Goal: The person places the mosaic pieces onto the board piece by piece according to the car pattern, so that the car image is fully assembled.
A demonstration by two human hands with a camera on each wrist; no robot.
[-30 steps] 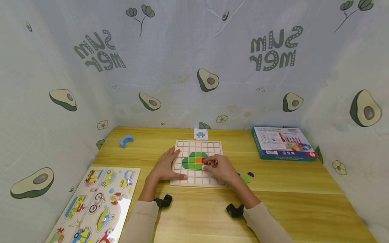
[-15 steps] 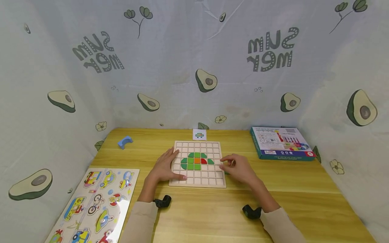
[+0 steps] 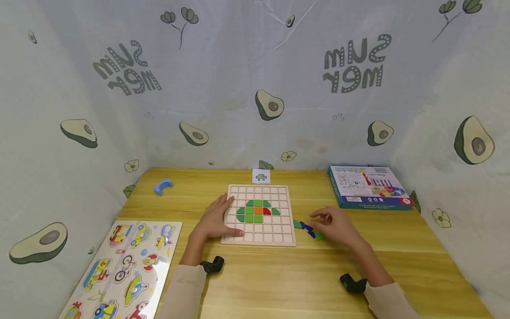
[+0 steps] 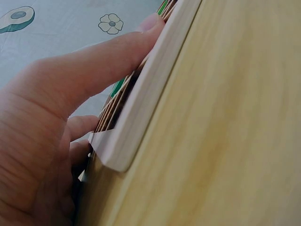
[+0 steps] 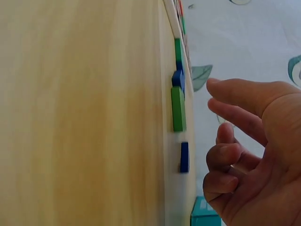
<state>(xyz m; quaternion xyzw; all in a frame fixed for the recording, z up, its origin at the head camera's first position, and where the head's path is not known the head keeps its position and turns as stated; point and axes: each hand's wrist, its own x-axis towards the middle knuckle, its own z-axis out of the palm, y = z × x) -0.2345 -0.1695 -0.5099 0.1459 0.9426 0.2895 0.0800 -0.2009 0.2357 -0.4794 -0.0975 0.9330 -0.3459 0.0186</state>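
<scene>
Loose pieces under right hand

head: high, forward-down | wrists: close, table-level | shared: grid board

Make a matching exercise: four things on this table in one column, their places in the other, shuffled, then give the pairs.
Things:
1. grid board
2. box
3. blue arch block
4. vehicle puzzle

Places:
A. near left corner of the table
B. far right of the table
C. middle, under the left hand
D. far left of the table

Pairs: 1-C, 2-B, 3-D, 4-A
</scene>
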